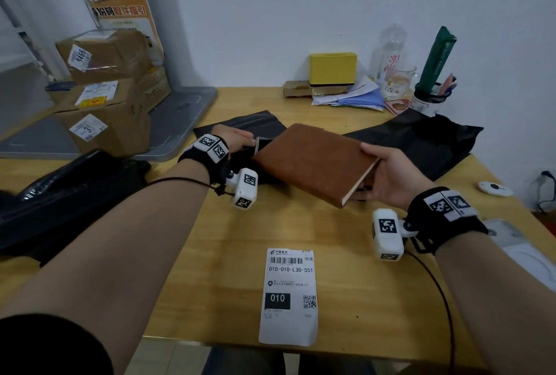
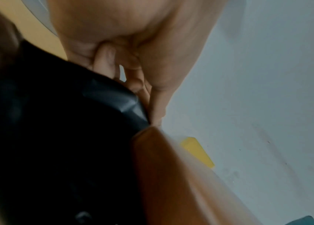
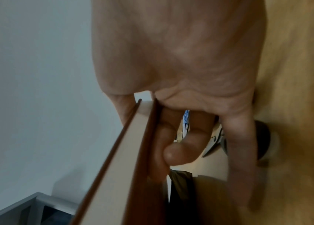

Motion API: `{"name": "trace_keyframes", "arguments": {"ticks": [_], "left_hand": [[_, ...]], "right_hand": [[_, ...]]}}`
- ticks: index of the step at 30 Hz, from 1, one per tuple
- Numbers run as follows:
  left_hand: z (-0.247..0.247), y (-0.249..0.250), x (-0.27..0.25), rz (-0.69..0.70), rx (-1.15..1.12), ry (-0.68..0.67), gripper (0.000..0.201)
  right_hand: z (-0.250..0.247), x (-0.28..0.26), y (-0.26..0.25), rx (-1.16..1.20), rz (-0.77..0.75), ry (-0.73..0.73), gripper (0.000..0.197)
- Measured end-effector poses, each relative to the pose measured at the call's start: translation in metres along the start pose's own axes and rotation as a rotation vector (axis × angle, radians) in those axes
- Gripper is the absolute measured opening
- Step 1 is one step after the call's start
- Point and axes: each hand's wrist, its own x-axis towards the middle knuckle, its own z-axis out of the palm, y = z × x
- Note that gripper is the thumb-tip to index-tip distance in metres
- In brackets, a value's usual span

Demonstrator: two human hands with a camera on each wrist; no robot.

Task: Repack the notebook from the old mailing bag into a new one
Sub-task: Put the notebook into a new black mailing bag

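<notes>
The brown notebook (image 1: 313, 161) hangs tilted above the wooden table (image 1: 228, 254). My right hand (image 1: 388, 176) grips its near right end, thumb on the cover and fingers (image 3: 179, 150) underneath. Its cream page edge (image 3: 117, 152) shows in the right wrist view. The notebook's far left corner (image 2: 162, 175) sits at the mouth of a flat black mailing bag (image 1: 249, 123). My left hand (image 1: 237, 137) pinches that bag's edge (image 2: 114, 94) and lifts it. A second, crumpled black mailing bag (image 1: 427, 143) lies behind the notebook to the right.
A printed shipping label (image 1: 290, 296) lies near the table's front edge. Cardboard parcels (image 1: 105, 89) are stacked at the back left, with a heap of black bags (image 1: 69, 188) in front of them. A yellow box (image 1: 332, 69), a glass (image 1: 398, 81) and a pen cup (image 1: 430, 98) stand along the wall.
</notes>
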Motion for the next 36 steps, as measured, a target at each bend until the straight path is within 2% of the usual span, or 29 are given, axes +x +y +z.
{"name": "trace_keyframes", "arguments": {"ticks": [3, 10, 14, 19, 23, 27, 36], "left_hand": [[0.006, -0.011, 0.017, 0.023, -0.051, 0.049, 0.018], [0.01, 0.003, -0.014, 0.079, -0.13, 0.037, 0.017], [0.009, 0.003, -0.015, 0.093, -0.089, 0.014, 0.017], [0.007, 0.002, -0.021, 0.127, 0.009, 0.008, 0.018], [0.009, 0.004, -0.028, 0.145, 0.04, -0.014, 0.026], [0.011, 0.002, -0.03, 0.165, 0.086, -0.016, 0.019], [0.013, -0.003, -0.039, 0.185, 0.123, -0.078, 0.018]], "right_hand": [[0.002, -0.003, 0.0, -0.074, 0.015, 0.001, 0.037], [0.008, -0.005, 0.005, -0.162, 0.078, 0.007, 0.034], [0.01, -0.008, 0.004, -0.088, 0.076, 0.008, 0.035], [0.018, -0.011, 0.005, 0.013, 0.065, 0.052, 0.027], [0.026, -0.011, 0.007, -0.037, 0.079, 0.069, 0.023], [0.033, -0.011, 0.01, -0.058, 0.101, 0.057, 0.022], [0.047, -0.003, 0.018, -0.093, 0.151, 0.0, 0.02]]}}
